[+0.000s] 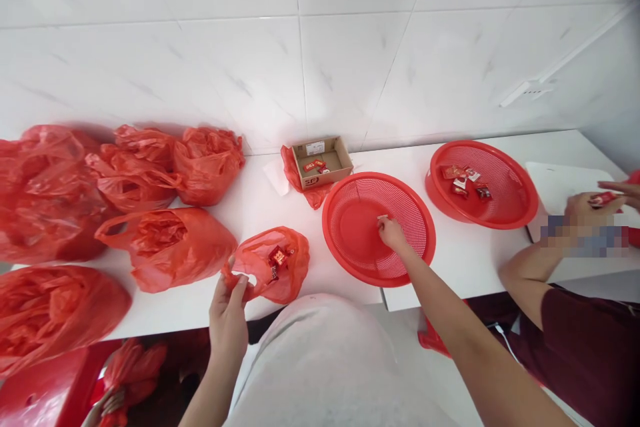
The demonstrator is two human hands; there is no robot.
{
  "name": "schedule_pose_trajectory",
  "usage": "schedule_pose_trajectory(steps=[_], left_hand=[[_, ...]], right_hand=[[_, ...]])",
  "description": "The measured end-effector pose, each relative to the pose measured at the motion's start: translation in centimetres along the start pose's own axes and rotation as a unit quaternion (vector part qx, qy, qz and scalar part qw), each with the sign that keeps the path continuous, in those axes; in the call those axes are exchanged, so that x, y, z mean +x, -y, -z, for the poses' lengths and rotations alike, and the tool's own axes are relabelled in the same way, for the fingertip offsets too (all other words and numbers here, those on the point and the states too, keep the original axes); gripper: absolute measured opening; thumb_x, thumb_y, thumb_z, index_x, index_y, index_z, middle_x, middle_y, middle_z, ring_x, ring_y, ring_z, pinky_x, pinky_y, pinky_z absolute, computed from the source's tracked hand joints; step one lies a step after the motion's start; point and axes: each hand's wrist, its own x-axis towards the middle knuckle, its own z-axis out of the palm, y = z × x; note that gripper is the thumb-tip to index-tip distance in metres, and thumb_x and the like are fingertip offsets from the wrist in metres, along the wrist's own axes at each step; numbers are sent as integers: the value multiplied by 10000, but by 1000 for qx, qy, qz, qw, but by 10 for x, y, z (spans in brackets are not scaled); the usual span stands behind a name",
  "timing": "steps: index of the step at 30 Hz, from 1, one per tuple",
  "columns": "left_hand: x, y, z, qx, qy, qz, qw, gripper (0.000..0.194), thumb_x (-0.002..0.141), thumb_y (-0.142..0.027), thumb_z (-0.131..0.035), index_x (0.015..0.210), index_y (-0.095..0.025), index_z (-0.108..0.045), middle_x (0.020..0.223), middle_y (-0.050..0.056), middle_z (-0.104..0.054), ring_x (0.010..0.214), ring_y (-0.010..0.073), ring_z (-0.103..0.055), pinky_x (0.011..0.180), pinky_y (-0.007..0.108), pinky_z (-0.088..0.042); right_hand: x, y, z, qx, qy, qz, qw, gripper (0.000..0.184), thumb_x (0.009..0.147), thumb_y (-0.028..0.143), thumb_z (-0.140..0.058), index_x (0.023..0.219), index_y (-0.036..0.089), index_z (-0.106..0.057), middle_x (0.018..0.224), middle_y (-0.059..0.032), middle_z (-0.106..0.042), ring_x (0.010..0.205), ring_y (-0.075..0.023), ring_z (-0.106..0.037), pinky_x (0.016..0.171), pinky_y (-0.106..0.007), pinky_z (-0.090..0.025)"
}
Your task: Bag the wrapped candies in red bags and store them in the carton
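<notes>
My left hand (229, 312) pinches the edge of a small red plastic bag (273, 264) lying on the white table (300, 213); the bag holds a few small red packets. My right hand (391, 232) reaches into an empty red mesh basket (379, 227), fingers closed on a tiny pale item I cannot make out.
Several stuffed red plastic bags (165, 247) crowd the table's left side. A small cardboard box (323, 161) with red packets sits by the tiled wall. A second red basket (481, 183) holds a few packets. A co-worker's hand (593, 203) holds a red packet at the right.
</notes>
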Motion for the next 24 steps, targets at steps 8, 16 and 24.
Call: schedule_pose_trajectory(steps=[8,16,24], left_hand=[[-1,2,0,0,6,0,1000,616,751,-382,-741,1342,-333,-573,827,-40,-563,743,81,-529,808,211,-470],[-7,-1,1,-10,-11,-8,1000,609,749,-346,-742,1337,-329,-581,867,-31,-594,765,82,-547,819,218,-477],[4,-1,25,-57,-38,-24,997,580,727,-325,-761,1291,-314,-622,847,-39,-582,736,62,-551,754,182,-480]], right_hand=[[-58,118,-33,214,21,174,961,269,944,248,-412,1076,248,-646,1177,-25,-661,967,-131,-655,819,-247,-533],[-99,191,-91,-46,201,302,931,231,931,213,-539,1094,139,-684,1120,-139,-688,1017,-247,-652,864,-372,-524],[-77,173,-92,-157,227,230,933,262,948,330,-585,1132,147,-618,1137,-78,-635,983,-187,-635,862,-393,-546]])
